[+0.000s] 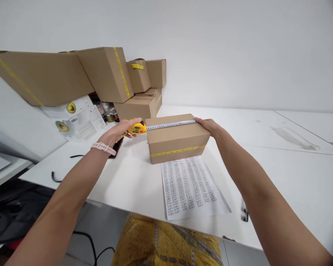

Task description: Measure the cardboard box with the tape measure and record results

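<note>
A closed cardboard box (177, 138) with a yellow strip along its front side sits on the white table in the middle. My left hand (122, 130) is closed around a yellow tape measure (138, 128) at the box's left end. Its silver blade (170, 125), marked with numbers, is drawn out across the top of the box. At the right edge, my right hand (208, 125) grips the blade's end against the box, fingers partly hidden behind it. A printed sheet of paper (190, 188) with columns of text lies in front of the box, its top edge near the box's base.
Several cardboard boxes (100, 74) with yellow tape are stacked at the back left, above a white carton with avocado pictures (80, 118). A dark phone-like object (115, 147) lies beneath my left wrist. A marker-like item (244, 214) lies near my right forearm. Black cables hang below left.
</note>
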A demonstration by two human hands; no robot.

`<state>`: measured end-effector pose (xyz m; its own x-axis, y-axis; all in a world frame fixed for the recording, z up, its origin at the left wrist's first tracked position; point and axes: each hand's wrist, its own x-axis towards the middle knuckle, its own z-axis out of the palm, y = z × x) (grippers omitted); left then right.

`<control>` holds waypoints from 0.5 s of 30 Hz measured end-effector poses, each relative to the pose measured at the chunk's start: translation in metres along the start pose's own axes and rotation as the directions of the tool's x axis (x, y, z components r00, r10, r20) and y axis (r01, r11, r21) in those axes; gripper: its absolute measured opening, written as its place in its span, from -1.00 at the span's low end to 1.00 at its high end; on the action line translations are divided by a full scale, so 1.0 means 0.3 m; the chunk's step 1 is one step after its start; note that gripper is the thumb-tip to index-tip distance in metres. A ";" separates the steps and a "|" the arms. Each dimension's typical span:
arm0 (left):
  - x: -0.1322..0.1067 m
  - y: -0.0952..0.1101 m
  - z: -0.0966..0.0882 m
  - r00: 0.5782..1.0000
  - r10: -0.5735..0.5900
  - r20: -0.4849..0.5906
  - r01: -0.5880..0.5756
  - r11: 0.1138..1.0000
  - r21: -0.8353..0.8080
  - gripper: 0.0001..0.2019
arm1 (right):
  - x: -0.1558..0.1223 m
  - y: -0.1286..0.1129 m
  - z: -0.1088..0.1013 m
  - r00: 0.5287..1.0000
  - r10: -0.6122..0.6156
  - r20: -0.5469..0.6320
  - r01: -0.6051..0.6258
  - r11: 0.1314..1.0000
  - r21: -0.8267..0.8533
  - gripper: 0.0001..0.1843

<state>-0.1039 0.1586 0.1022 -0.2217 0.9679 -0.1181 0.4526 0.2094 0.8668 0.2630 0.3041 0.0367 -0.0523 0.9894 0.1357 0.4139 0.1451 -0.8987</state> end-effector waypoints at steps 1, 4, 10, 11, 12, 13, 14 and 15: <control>0.005 -0.001 0.001 1.000 -0.007 0.008 0.007 1.000 -0.031 -0.44 | -0.001 -0.001 0.003 0.998 0.061 0.010 -0.061 0.998 0.008 -0.58; 0.006 0.011 -0.007 1.000 -0.020 0.016 0.021 0.997 -0.078 -0.48 | -0.011 -0.019 0.007 0.974 0.225 -0.021 -0.224 0.974 0.030 -0.62; -0.193 0.030 0.021 0.916 0.163 0.366 -0.158 0.986 -0.043 -0.53 | -0.020 -0.088 -0.035 0.988 -0.022 -0.150 0.043 0.990 0.135 -0.62; -0.256 0.019 0.063 0.887 0.159 0.433 -0.140 0.987 -0.076 -0.49 | -0.022 -0.106 -0.039 0.986 -0.066 -0.151 0.093 0.979 0.181 -0.63; -0.323 0.005 0.119 0.825 0.134 0.549 -0.033 0.981 -0.191 -0.46 | -0.025 -0.125 -0.037 0.986 -0.102 -0.131 0.129 0.968 0.215 -0.64; -0.389 -0.011 0.186 0.742 0.115 0.660 0.117 0.948 -0.296 -0.45 | -0.029 -0.147 -0.028 0.987 -0.136 -0.090 0.154 0.960 0.234 -0.64; -0.451 -0.026 0.261 0.657 0.118 0.744 0.254 0.896 -0.366 -0.44 | -0.034 -0.170 -0.012 0.985 -0.169 -0.037 0.173 0.955 0.243 -0.64; -0.505 -0.038 0.337 0.622 0.170 0.765 0.326 0.832 -0.450 -0.46 | -0.039 -0.193 0.010 0.980 -0.196 0.018 0.186 0.953 0.240 -0.63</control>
<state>0.0119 0.0235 0.0614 0.5993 0.7435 -0.2968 -0.0840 0.4271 0.9003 0.2369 0.2841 0.0859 -0.1486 0.9418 0.3014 0.1662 0.3243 -0.9313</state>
